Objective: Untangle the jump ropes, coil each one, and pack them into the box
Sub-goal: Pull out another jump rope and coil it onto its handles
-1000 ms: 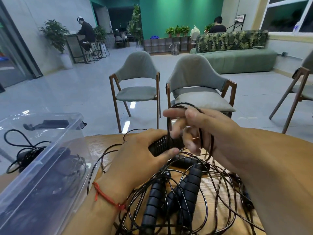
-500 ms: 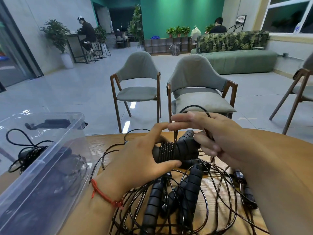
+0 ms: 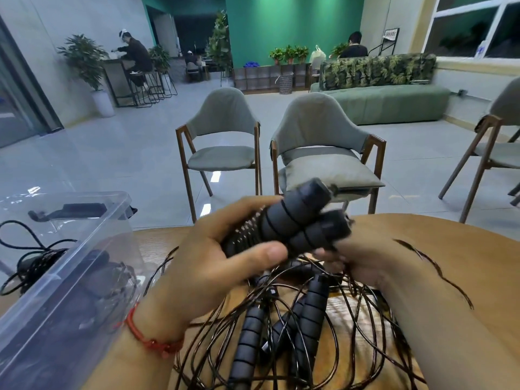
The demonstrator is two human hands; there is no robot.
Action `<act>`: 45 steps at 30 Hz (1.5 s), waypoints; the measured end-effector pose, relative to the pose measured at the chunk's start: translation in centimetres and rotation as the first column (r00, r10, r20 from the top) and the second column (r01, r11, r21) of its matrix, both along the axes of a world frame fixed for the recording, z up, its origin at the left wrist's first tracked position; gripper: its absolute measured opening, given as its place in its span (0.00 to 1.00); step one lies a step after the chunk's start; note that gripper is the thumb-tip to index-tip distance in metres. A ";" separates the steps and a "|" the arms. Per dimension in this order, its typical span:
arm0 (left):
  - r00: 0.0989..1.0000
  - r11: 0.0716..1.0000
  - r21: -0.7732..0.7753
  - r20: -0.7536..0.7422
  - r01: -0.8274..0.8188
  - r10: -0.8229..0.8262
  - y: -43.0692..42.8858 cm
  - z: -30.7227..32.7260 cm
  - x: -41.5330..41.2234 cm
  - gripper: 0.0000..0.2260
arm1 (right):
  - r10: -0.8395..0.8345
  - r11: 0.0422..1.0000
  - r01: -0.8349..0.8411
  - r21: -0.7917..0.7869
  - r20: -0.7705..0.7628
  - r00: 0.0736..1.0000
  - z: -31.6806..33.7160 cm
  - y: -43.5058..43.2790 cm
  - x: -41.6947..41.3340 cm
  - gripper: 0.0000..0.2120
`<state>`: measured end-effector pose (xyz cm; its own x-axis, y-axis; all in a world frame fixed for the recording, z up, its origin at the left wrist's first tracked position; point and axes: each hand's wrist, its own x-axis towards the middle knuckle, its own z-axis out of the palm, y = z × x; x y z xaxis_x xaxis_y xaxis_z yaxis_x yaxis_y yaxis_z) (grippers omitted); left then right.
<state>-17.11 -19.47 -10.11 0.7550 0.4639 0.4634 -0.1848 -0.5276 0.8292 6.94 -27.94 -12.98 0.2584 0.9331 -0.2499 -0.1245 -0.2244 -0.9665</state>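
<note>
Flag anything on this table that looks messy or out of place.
The thin black jump rope cords lie in one snarl on the round wooden table, looping over the loose grey ribbed foam handles. One cord strand is draped over the right forearm.
</note>
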 end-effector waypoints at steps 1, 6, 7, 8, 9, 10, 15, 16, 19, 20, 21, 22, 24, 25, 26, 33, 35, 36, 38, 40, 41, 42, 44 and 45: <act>0.998 0.998 -0.052 0.037 -0.040 0.042 0.2 0.1 -0.1 0.18 | 0.073 0.997 -0.073 0.013 0.018 0.997 -0.2 0.1 -0.3 0.10; 0.962 0.930 -0.294 0.087 -0.222 0.257 1.0 0.1 0.1 0.15 | 0.162 0.971 -0.172 0.167 0.075 0.984 0.2 0.8 -0.7 0.14; 0.951 0.907 -0.335 0.083 -0.253 0.296 1.1 0.0 0.4 0.15 | 0.143 0.968 -0.152 0.199 0.062 0.988 0.4 0.7 -0.7 0.12; 0.941 0.885 -0.374 0.081 -0.277 0.328 1.2 -0.1 0.6 0.16 | 0.124 0.967 -0.132 0.220 0.051 0.991 0.6 0.6 -0.9 0.10; 0.932 0.864 -0.409 0.077 -0.294 0.354 1.3 -0.3 0.8 0.15 | 0.111 0.963 -0.124 0.238 0.065 0.992 0.8 0.5 -1.1 0.08; 0.924 0.845 -0.437 0.074 -0.308 0.375 1.5 -0.5 1.0 0.15 | 0.100 0.959 -0.128 0.252 0.122 0.987 0.9 0.4 -1.3 0.07; 0.895 0.797 -0.483 0.058 -0.363 0.443 1.9 -1.0 1.3 0.17 | -0.076 0.952 -0.161 0.260 0.710 0.700 1.3 0.0 -2.4 0.05; 0.893 0.794 -0.489 0.064 -0.361 0.446 1.9 -1.0 1.4 0.18 | -0.133 0.945 -0.142 0.293 0.743 0.656 1.4 -0.1 -2.6 0.06; 0.887 0.788 -0.505 0.088 -0.352 0.453 1.8 -1.0 1.6 0.19 | -0.270 0.929 -0.046 0.367 0.758 0.594 1.8 -0.3 -2.3 0.08; 0.889 0.792 -0.504 0.095 -0.345 0.448 1.6 -0.9 1.6 0.19 | -0.289 0.929 -0.026 0.370 0.766 0.575 1.9 -0.3 -2.2 0.08; 0.892 0.794 -0.509 0.106 -0.332 0.440 1.5 -0.9 1.7 0.19 | -0.298 0.931 -0.012 0.365 0.777 0.555 1.9 -0.3 -2.0 0.08; 0.894 0.795 -0.521 0.122 -0.312 0.431 1.4 -0.8 1.8 0.19 | -0.302 0.934 0.000 0.359 0.787 0.537 1.8 -0.3 -1.9 0.08; 0.894 0.790 -0.544 0.149 -0.283 0.423 1.3 -0.8 1.8 0.19 | -0.305 0.937 0.011 0.348 0.807 0.506 1.8 -0.4 -2.0 0.08; 0.892 0.787 -0.549 0.154 -0.280 0.425 1.3 -0.8 1.9 0.19 | -0.296 0.940 0.000 0.340 0.818 0.494 1.9 -0.4 -2.1 0.08; 0.887 0.785 -0.549 0.158 -0.285 0.433 1.3 -0.8 1.9 0.18 | -0.275 0.944 -0.028 0.330 0.829 0.487 2.0 -0.5 -2.3 0.08; 0.791 0.787 -0.180 0.067 -0.590 0.608 2.1 -2.2 1.4 0.16 | -0.209 0.954 -0.163 0.253 0.946 0.248 4.3 -2.0 -5.0 0.13; 0.763 0.762 0.032 0.018 -0.647 0.647 2.3 -2.4 1.0 0.19 | -0.215 0.945 -0.163 0.284 0.914 0.344 5.2 -2.6 -5.2 0.14; 0.764 0.761 0.104 -0.011 -0.640 0.645 2.3 -2.5 1.0 0.20 | -0.217 0.937 -0.172 0.303 0.894 0.393 5.5 -2.8 -5.2 0.15; 0.785 0.778 0.202 -0.065 -0.594 0.616 2.1 -2.7 1.2 0.21 | -0.202 0.924 -0.200 0.325 0.862 0.464 5.8 -3.0 -5.2 0.16; 0.807 0.789 0.298 -0.091 -0.537 0.584 1.9 -2.8 1.5 0.23 | -0.178 0.917 -0.213 0.338 0.824 0.538 5.8 -2.9 -5.3 0.15; 0.815 0.790 0.340 -0.101 -0.511 0.571 1.7 -2.8 1.6 0.24 | -0.176 0.913 -0.209 0.351 0.799 0.576 5.8 -2.9 -5.2 0.14; 0.819 0.787 0.377 -0.113 -0.488 0.562 1.7 -2.8 1.7 0.25 | -0.174 0.910 -0.198 0.364 0.769 0.615 5.8 -2.8 -5.1 0.13; 0.822 0.776 0.439 -0.130 -0.453 0.554 1.4 -2.8 1.7 0.26 | -0.163 0.907 -0.184 0.378 0.718 0.676 5.8 -2.8 -4.7 0.13; 0.823 0.770 0.461 -0.134 -0.442 0.552 1.2 -2.8 1.7 0.26 | -0.152 0.905 -0.188 0.381 0.702 0.696 5.9 -2.8 -4.6 0.13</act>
<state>-15.39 -18.27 -12.87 0.5821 0.6254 0.5196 0.3771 -0.7738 0.5090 2.33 -30.77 -7.11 0.1781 0.9047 0.3871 0.6255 0.1996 -0.7542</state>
